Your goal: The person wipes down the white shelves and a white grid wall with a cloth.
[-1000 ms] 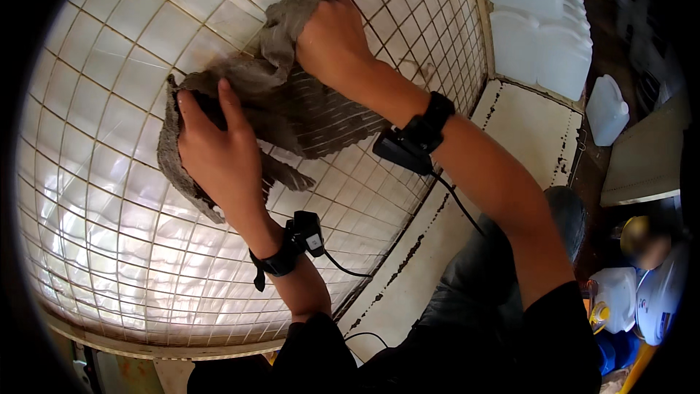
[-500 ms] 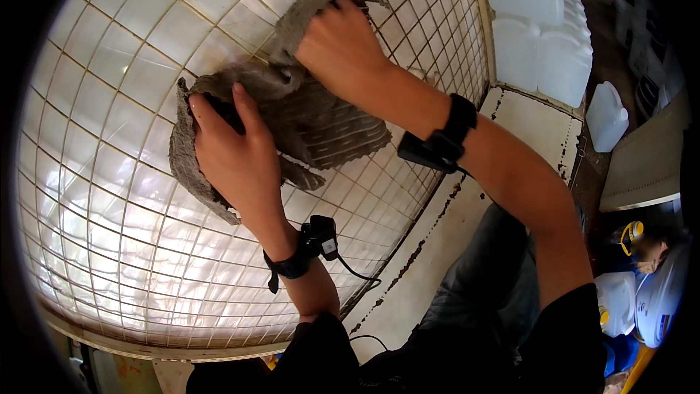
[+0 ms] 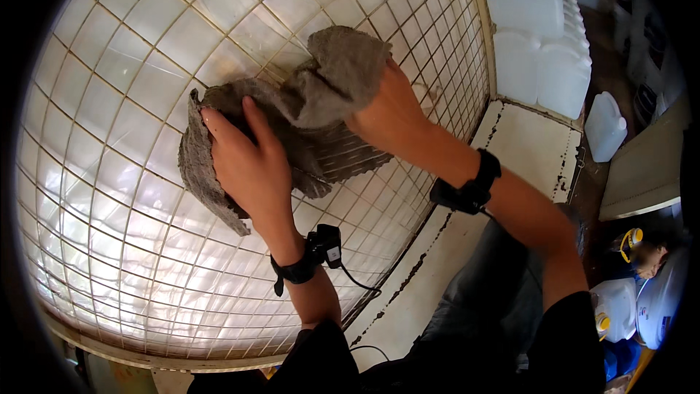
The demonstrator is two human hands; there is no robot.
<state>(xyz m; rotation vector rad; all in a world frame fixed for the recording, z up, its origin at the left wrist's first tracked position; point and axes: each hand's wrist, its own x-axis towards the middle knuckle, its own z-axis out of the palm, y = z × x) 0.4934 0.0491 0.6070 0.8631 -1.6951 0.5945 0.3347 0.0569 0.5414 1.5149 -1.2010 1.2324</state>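
Head — cloth (image 3: pixel 348 69) around left fingers (image 3: pixel 221 125)

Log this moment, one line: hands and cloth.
left hand: touching grey-brown cloth | right hand: fingers covered by cloth | cloth: creased, spanning both hands | background: wire mesh

Cloth (image 3: pixel 346 69) over mesh (image 3: pixel 131 138), seemingly touching; jugs (image 3: pixel 518 62) right

Jeans (image 3: pixel 467 284), faded grey-blue. Left of the jeans, a black strap (image 3: pixel 297 272) with a loose tail bears a boxy black module (image 3: pixel 328 239), marked with a pale label (image 3: pixel 333 255); a thin black cable (image 3: pixel 357 282) curves from it. Above the jeans, a second strap (image 3: pixel 488 174). At either side, black sleeves (image 3: pixel 571 332).
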